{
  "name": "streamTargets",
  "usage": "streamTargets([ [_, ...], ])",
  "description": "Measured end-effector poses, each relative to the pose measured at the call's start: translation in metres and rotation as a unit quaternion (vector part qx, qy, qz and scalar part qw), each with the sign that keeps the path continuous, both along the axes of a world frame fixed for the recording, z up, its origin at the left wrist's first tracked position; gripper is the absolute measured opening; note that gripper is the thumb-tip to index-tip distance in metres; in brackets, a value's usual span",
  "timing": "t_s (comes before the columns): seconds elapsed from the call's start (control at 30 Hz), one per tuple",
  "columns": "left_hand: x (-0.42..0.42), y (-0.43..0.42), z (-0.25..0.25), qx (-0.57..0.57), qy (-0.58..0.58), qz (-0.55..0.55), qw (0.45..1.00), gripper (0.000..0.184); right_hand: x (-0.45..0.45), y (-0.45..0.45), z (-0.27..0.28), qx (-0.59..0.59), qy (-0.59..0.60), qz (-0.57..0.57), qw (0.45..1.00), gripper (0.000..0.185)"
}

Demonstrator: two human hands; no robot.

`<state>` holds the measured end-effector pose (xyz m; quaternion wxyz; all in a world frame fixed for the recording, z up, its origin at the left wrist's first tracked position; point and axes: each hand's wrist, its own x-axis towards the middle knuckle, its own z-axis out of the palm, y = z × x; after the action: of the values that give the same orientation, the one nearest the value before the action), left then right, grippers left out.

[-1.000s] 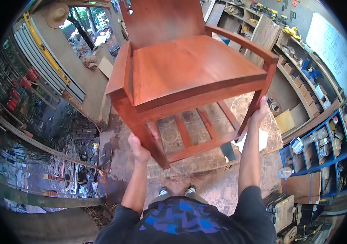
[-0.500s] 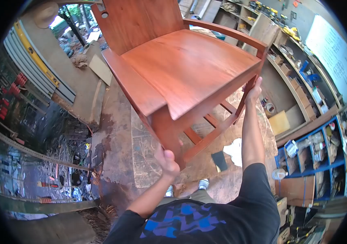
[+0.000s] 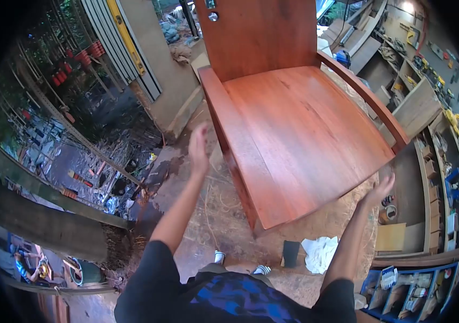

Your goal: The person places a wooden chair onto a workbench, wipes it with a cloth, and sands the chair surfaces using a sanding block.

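Note:
A reddish-brown wooden armchair (image 3: 304,140) with a broad flat seat, a solid back and two arms stands upright in front of me. To the left of it, my left hand (image 3: 199,148) is raised with its fingers stretched out, apart from the chair and holding nothing. My right hand (image 3: 380,189) is just below the front right corner of the seat, fingers spread; I see nothing in it. The chair's rear legs are hidden under the seat. Near its front lie a dark sanding sheet or pad (image 3: 290,253) and a crumpled white cloth (image 3: 319,254).
Shelves (image 3: 433,183) with boxes and tools line the right side, above a blue compartment rack (image 3: 401,293). A yellow spirit level (image 3: 124,35) leans on the left wall. Beyond the left edge lies a littered yard, with another person (image 3: 25,264) lower down.
Both hands have let go of the chair's front legs and opened. The chair, tilted up before, is now lower and set down, and my view has turned left.

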<state>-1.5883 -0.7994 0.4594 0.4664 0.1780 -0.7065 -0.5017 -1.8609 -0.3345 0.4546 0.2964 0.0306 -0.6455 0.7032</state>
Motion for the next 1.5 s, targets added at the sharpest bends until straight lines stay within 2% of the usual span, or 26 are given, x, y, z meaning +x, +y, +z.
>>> streamTargets([
  [0.03, -0.023, -0.043, 0.010, 0.063, 0.003, 0.016, 0.998, 0.068, 0.062, -0.023, 0.029, -0.060, 0.011, 0.012, 0.998, 0.058],
  [0.07, -0.044, -0.077, 0.019, 0.126, 0.004, 0.028, 0.992, 0.070, 0.118, -0.038, 0.040, -0.058, -0.006, 0.040, 0.998, 0.058],
  [0.13, -0.080, -0.123, 0.033, 0.177, -0.025, 0.008, 0.984, 0.073, 0.218, -0.063, 0.005, 0.027, 0.009, 0.107, 0.994, 0.060],
  [0.17, -0.095, -0.138, 0.036, 0.204, -0.038, -0.006, 0.978, 0.074, 0.258, -0.075, -0.022, 0.143, 0.066, 0.143, 0.977, 0.064],
  [0.23, -0.123, -0.144, 0.029, 0.225, -0.037, -0.115, 0.967, 0.081, 0.300, -0.120, -0.061, -0.021, 0.038, 0.257, 0.965, 0.068],
  [0.3, -0.129, -0.138, 0.028, 0.271, -0.024, -0.230, 0.934, 0.087, 0.307, -0.160, -0.112, -0.086, 0.014, 0.231, 0.969, 0.069],
  [0.33, -0.128, -0.132, 0.031, 0.264, -0.001, -0.230, 0.937, 0.087, 0.310, -0.175, -0.134, -0.121, 0.003, 0.218, 0.968, 0.070],
  [0.4, -0.113, -0.112, 0.044, 0.253, 0.051, -0.222, 0.941, 0.085, 0.321, -0.183, -0.137, -0.165, 0.005, 0.201, 0.966, 0.067],
  [0.47, -0.095, -0.099, 0.054, 0.309, 0.075, -0.231, 0.919, 0.086, 0.308, -0.177, -0.124, -0.185, 0.038, 0.189, 0.964, 0.062],
  [0.57, -0.070, -0.092, 0.040, 0.343, 0.108, -0.255, 0.898, 0.087, 0.302, -0.149, -0.075, -0.092, -0.034, 0.105, 0.990, 0.060],
  [0.63, -0.049, -0.077, 0.028, 0.355, 0.131, -0.257, 0.889, 0.088, 0.275, -0.134, -0.058, -0.199, -0.019, 0.054, 0.978, 0.055],
  [0.7, -0.025, -0.054, 0.031, 0.365, 0.155, -0.238, 0.887, 0.088, 0.238, -0.097, -0.061, -0.186, -0.017, 0.117, 0.975, 0.052],
  [0.83, 0.021, 0.012, 0.030, 0.356, 0.173, -0.208, 0.894, 0.083, 0.162, -0.044, -0.048, -0.134, -0.063, 0.155, 0.977, 0.047],
  [0.87, 0.032, 0.036, 0.036, 0.340, 0.182, -0.199, 0.901, 0.082, 0.142, -0.032, -0.045, -0.138, -0.082, 0.190, 0.969, 0.047],
  [0.93, 0.047, 0.084, 0.050, 0.304, 0.199, -0.181, 0.914, 0.082, 0.110, -0.021, -0.032, -0.145, -0.099, 0.182, 0.967, 0.049],
  [1.03, 0.063, 0.125, 0.040, 0.271, 0.178, -0.111, 0.939, 0.089, 0.077, -0.001, -0.034, -0.140, -0.123, 0.257, 0.948, 0.046],
  [1.17, 0.093, 0.162, 0.034, 0.275, 0.124, -0.037, 0.953, 0.097, 0.079, 0.013, -0.055, -0.174, -0.141, 0.267, 0.937, 0.044],
  [1.27, 0.106, 0.179, 0.032, 0.308, 0.120, -0.003, 0.944, 0.095, 0.080, 0.026, -0.064, -0.194, -0.132, 0.263, 0.936, 0.043],
  [1.3, 0.110, 0.178, 0.027, 0.314, 0.114, -0.007, 0.943, 0.093, 0.081, 0.030, -0.064, -0.170, -0.098, 0.292, 0.936, 0.044],
  [1.4, 0.118, 0.164, 0.000, 0.268, 0.105, -0.020, 0.958, 0.088, 0.091, 0.012, -0.053, -0.241, -0.095, 0.152, 0.954, 0.048],
  [1.43, 0.124, 0.156, -0.018, 0.243, 0.109, -0.038, 0.963, 0.081, 0.110, 0.006, -0.042, -0.226, -0.102, 0.134, 0.959, 0.051],
  [1.5, 0.135, 0.150, -0.058, 0.177, 0.091, -0.035, 0.979, 0.074, 0.125, 0.014, -0.079, -0.191, -0.090, 0.119, 0.970, 0.048],
])
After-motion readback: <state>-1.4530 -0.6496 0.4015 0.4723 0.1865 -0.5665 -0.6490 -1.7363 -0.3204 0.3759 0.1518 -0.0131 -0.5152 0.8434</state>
